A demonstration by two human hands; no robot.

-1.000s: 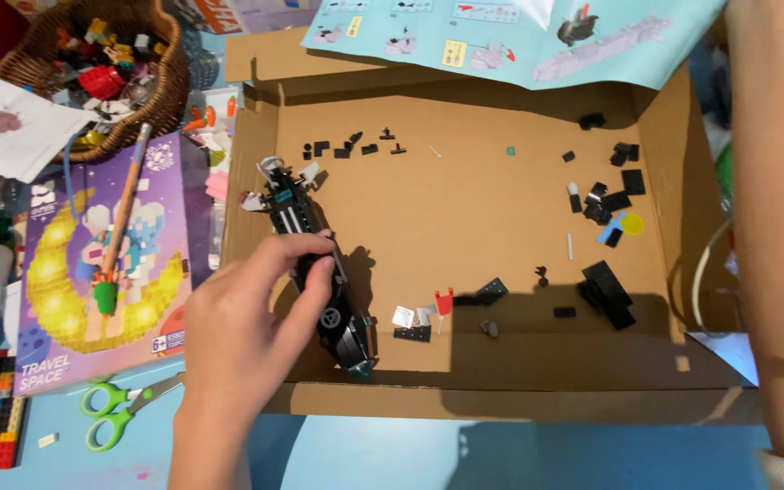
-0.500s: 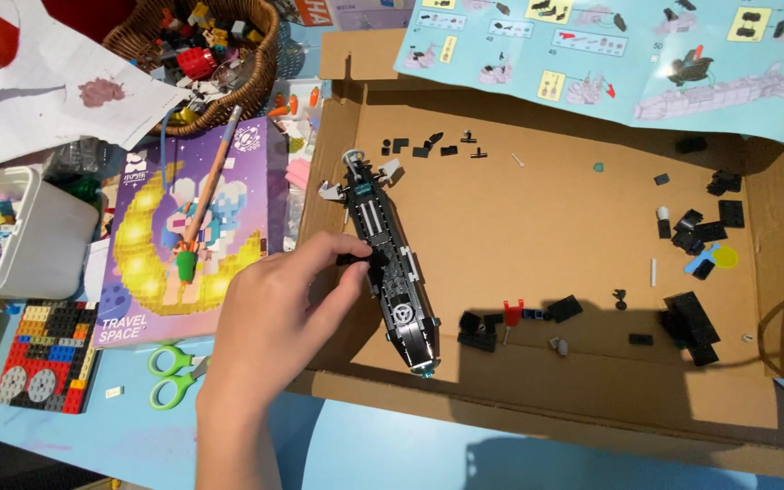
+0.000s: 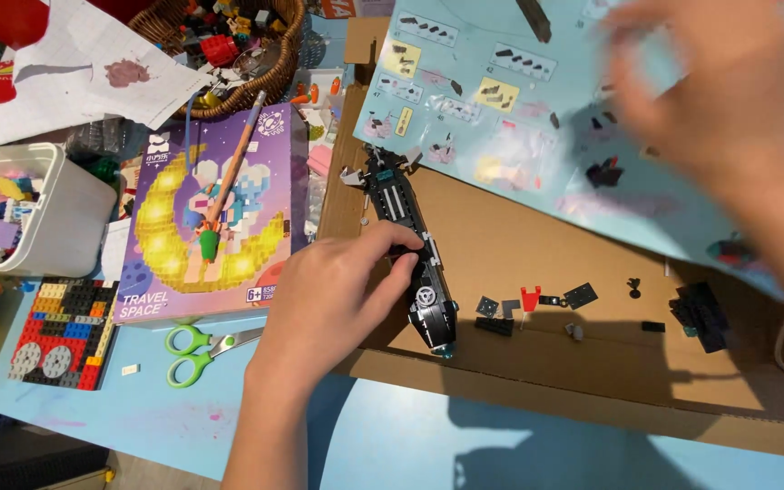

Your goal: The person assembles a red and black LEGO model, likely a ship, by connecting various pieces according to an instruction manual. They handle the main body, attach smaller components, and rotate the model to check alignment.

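The black model (image 3: 410, 249) lies mostly built at the left edge of the cardboard tray (image 3: 592, 381), the left hand (image 3: 333, 304) curled around its middle, loose bricks (image 3: 537, 304) right of it, and the blurred right hand (image 3: 719, 82), fingers spread, over the instruction sheet (image 3: 501, 118).

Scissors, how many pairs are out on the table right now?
1. The green-handled scissors lie on the blue table just below the purple box, beside the left hand. Others could be hidden under the clutter.

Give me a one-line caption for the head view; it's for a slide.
Left hand grips a black brick-built ship in a cardboard tray while the blurred right hand crosses the instruction sheet.
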